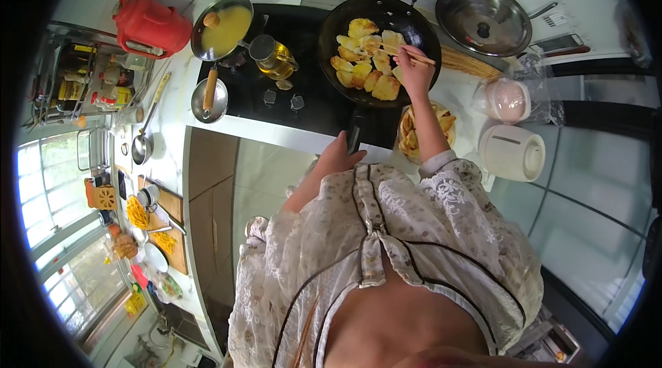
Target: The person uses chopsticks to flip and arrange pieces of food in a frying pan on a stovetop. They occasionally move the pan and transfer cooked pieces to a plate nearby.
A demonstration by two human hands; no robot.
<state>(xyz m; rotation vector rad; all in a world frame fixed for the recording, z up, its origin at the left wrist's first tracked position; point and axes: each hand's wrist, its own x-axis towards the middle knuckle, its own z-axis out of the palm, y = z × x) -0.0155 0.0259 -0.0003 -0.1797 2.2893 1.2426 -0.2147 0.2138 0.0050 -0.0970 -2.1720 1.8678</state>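
Note:
My right hand (415, 69) is closed around wooden chopsticks (401, 52), whose tips reach among golden-browned fried pieces (385, 87) in a black wok (331, 31). Near the wok's long black handle (356, 132) is my left hand (339, 153), fingers around or against its end; the grip is partly hidden. Below my right forearm a bowl of more fried pieces (408, 143) stands on the counter. A glass jug of yellow oil (271, 57) stands on the black cooktop (310, 86), left of the wok. Further left, a metal pan (225, 31) holds yellow liquid.
A small steel ladle or pan with a wooden handle (209, 101) lies at the cooktop's left edge. Behind it stands a red jug (150, 26). At right are a steel lid (483, 19), a bagged container (504, 100) and a white appliance (512, 153). Cutting boards (176, 251) lie far left.

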